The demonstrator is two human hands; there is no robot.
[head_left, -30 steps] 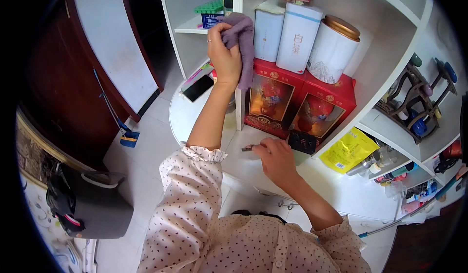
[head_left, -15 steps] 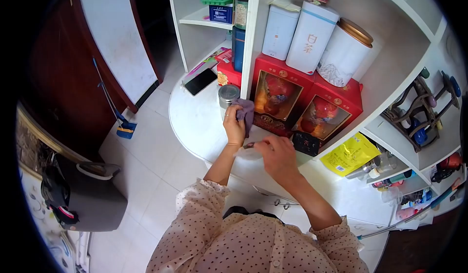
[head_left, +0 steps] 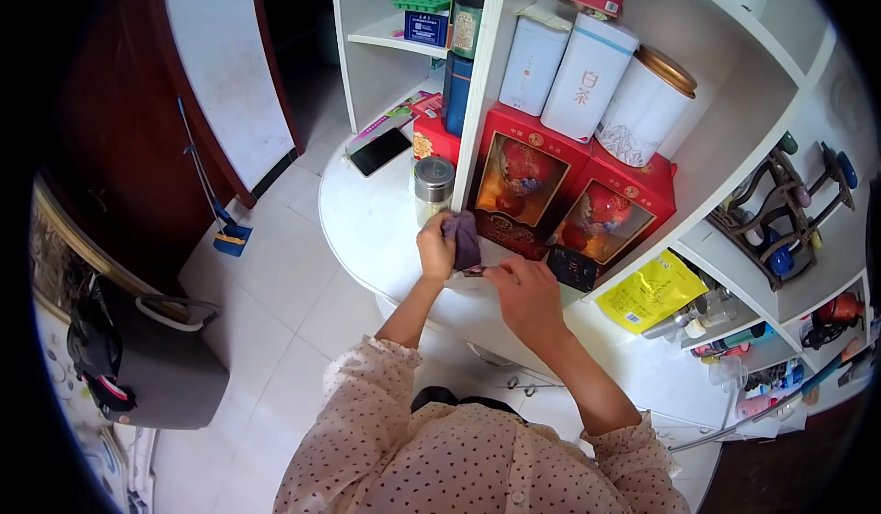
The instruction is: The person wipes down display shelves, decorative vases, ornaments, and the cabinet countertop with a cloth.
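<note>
My left hand (head_left: 436, 248) is closed on a bunched purple cloth (head_left: 463, 240), low over the white counter (head_left: 353, 229). Just to its right, my right hand (head_left: 528, 298) pinches a small item (head_left: 477, 271) that is too small to make out, near the cloth's lower end. A glass jar with a metal lid (head_left: 434, 184) stands right behind my left hand. Behind my right hand are a black box (head_left: 573, 268) and two red gift boxes (head_left: 523, 176) with windows.
White tins (head_left: 587, 78) stand on the red boxes. A phone (head_left: 381, 152) lies at the counter's left. A yellow pouch (head_left: 653, 291) and a dark rack (head_left: 780, 202) are at the right. A grey bin (head_left: 174, 367) stands on the floor at the left.
My left hand has come down from the shelf's upright with the cloth, to beside my right hand. My right hand has stayed nearly in place. The view has shifted slightly.
</note>
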